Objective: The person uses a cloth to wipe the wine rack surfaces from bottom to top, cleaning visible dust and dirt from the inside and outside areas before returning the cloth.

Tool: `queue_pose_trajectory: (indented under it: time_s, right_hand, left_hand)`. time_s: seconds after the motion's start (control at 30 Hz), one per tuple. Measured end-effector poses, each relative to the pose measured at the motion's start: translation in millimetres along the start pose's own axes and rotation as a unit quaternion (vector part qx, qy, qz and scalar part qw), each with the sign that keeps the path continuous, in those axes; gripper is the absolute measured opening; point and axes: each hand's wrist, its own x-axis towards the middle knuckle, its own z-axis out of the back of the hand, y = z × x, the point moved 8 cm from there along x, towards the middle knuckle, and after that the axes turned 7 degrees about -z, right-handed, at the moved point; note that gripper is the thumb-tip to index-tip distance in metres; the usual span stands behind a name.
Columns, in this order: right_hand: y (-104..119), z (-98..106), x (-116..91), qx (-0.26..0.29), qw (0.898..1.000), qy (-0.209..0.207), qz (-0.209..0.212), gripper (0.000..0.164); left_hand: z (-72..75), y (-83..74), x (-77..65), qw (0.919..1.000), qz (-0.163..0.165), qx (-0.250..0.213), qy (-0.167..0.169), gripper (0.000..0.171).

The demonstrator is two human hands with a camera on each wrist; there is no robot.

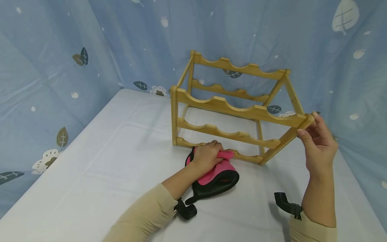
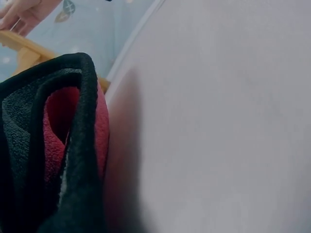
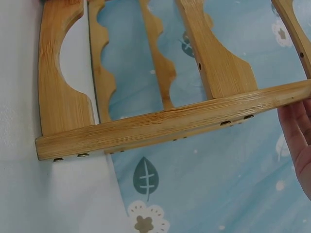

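A wooden rack with scalloped rails stands at the back of the table. My left hand grips a pink cloth with a dark, black-edged side, right at the rack's lowest front rail. In the left wrist view the folded cloth fills the left side and hides my left fingers. My right hand pinches the top of the rack's front right post, thumb in front. The right wrist view shows that post close up, with my right hand at its upper end.
A white cloth covers the table. Blue patterned curtain fabric hangs behind and along the sides. Each wrist carries a black camera mount, the left mount beside the cloth and the right mount over the table.
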Motion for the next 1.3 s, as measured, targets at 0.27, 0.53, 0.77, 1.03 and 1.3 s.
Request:
queue_pose_trajectory:
  time_s: [0.27, 0.53, 0.77, 1.03, 1.3]
  right_hand:
    - [0, -1, 1, -0.001, 1.0, 0.001, -0.004, 0.049]
    - [-1, 1, 0, 0.006, 1.0, -0.003, -0.004, 0.049]
    - [-1, 1, 1, -0.001, 1.0, 0.0, -0.004, 0.049]
    - [-2, -1, 1, 0.007, 1.0, 0.002, -0.002, 0.049]
    - [-1, 0, -1, 0.002, 1.0, 0.0, -0.001, 0.048]
  left_hand:
    - [16.2, 23.8, -15.0, 0.9995, 0.008, -0.002, -0.03, 0.02]
    - [29.9, 42.3, -29.5, 0.9984, 0.01, 0.004, -0.056, 0.024]
    - [44.4, 70.3, -47.2, 0.9955, 0.058, -0.006, -0.074, 0.023]
    - [60.3, 86.6, -66.9, 0.9906, 0.049, 0.026, -0.125, 0.021]
    - [73.0, 99.3, -83.9, 0.9851, 0.038, 0.038, -0.163, 0.025]
